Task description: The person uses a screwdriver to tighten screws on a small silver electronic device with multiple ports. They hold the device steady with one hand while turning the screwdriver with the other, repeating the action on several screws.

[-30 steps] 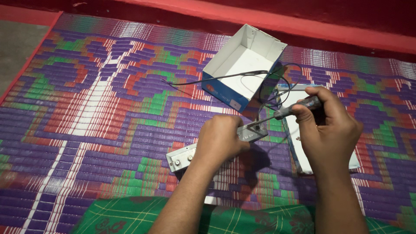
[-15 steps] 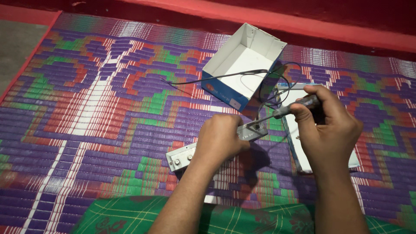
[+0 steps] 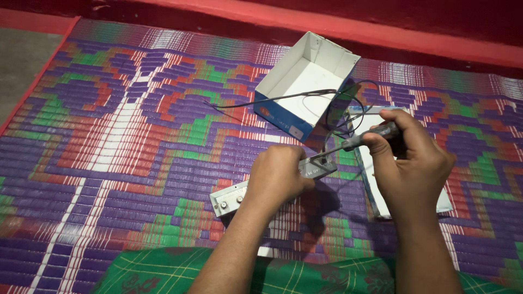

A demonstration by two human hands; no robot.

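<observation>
Screwdriver with dark handle and thin metal shaft (image 3: 364, 136), clasped in right hand (image 3: 409, 163), fingers wrapped tight around the handle. Shaft slanted down and toward the left, tip set on the far right end of the long grey metal bar-shaped block (image 3: 318, 165). Long axis of the block running from lower left to upper right across the woven purple, red and green mat (image 3: 136, 136), near end with two round terminals exposed at lower left. Left hand (image 3: 277, 175) pressed down over the middle of the block, fingers curled and closed on it, pinning it to the mat. Right hand nearer to the worked end, lying to the right of and slightly above the tip; left hand just beside the tip on the opposite side. Tool axis roughly in line with the block axis, but steeper. Thin black wires (image 3: 283, 98) looping from the worked end up across the open white cardboard box with blue sides (image 3: 305, 81), well clear of both hands. Flat white rectangular panel (image 3: 376, 179) lying on the mat under the right hand, just beside the block. Green checked cloth (image 3: 163, 272) along the near edge.
</observation>
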